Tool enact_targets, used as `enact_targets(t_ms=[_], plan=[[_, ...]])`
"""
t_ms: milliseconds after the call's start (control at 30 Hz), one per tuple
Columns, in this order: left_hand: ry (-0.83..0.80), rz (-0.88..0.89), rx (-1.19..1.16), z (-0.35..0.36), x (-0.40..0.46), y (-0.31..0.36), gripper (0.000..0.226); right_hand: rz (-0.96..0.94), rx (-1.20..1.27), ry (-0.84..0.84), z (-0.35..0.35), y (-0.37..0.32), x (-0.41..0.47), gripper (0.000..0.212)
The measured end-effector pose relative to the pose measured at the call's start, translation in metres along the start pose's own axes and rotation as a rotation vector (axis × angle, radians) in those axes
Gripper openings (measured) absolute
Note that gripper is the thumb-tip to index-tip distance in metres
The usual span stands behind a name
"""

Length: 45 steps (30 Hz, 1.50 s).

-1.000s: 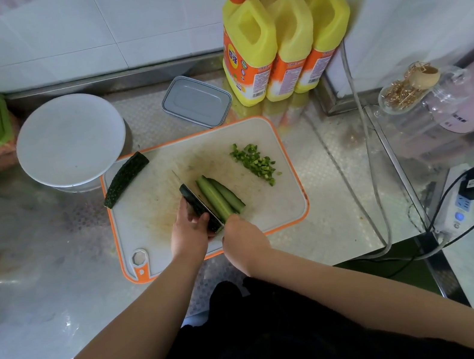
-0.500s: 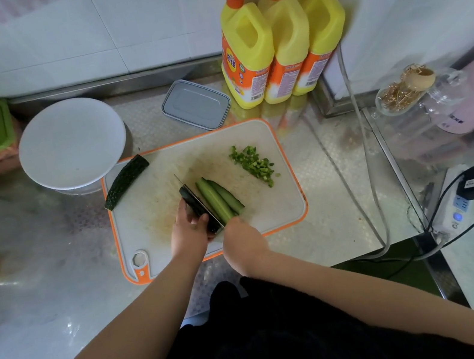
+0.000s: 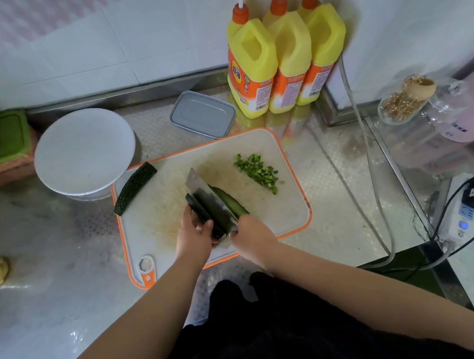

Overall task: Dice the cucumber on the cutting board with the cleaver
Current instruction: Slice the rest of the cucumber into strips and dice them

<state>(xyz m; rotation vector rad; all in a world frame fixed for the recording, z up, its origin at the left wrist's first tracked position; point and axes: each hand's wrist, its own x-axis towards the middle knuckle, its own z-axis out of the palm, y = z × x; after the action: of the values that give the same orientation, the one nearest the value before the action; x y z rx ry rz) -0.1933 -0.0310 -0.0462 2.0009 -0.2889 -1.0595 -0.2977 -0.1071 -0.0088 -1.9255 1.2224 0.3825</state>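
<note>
Holding cucumber [image 3: 203,213] at frame centre, your left hand [image 3: 192,234] pinched near end; long axis ran toward upper left. Your right hand [image 3: 252,236] gripped cleaver [image 3: 206,199], blade lengthwise along it, strips [image 3: 232,202] right.

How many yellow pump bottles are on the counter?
3. They stand in a tight row against the back wall, behind the cutting board's far right corner: left yellow pump bottle, middle yellow pump bottle, right yellow pump bottle. None appear hidden.

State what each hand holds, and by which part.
Right hand grips the cleaver at its handle end. Left hand holds the near end of the cucumber strip.
</note>
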Motion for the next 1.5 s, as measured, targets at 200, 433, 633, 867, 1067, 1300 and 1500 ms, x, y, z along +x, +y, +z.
enact_targets(t_ms=[200,433,633,867,1067,1300,1500], plan=[[-0.008,-0.001,0.001,-0.001,0.000,0.001,0.065,-0.067,0.080,0.082,0.008,0.007,-0.015,0.022],[0.001,0.010,0.019,-0.001,-0.001,0.001,0.064,-0.227,0.029,0.072,0.015,0.008,-0.025,0.031],[0.006,0.025,0.019,0.000,0.000,-0.001,0.062,-0.167,0.028,0.070,0.016,0.009,-0.024,0.031],[0.007,0.021,0.006,-0.001,-0.002,0.000,0.065,-0.050,0.072,0.064,0.013,0.009,-0.025,0.025],[0.013,-0.016,-0.045,-0.001,-0.003,-0.001,0.067,-0.078,-0.026,0.008,0.007,0.011,-0.027,0.029],[0.020,-0.028,-0.114,0.001,-0.005,0.001,0.073,-0.148,-0.012,0.042,0.006,0.008,-0.024,0.016],[0.037,-0.028,-0.123,0.001,-0.007,0.001,0.071,-0.129,-0.054,0.028,0.003,0.008,-0.021,0.024]])
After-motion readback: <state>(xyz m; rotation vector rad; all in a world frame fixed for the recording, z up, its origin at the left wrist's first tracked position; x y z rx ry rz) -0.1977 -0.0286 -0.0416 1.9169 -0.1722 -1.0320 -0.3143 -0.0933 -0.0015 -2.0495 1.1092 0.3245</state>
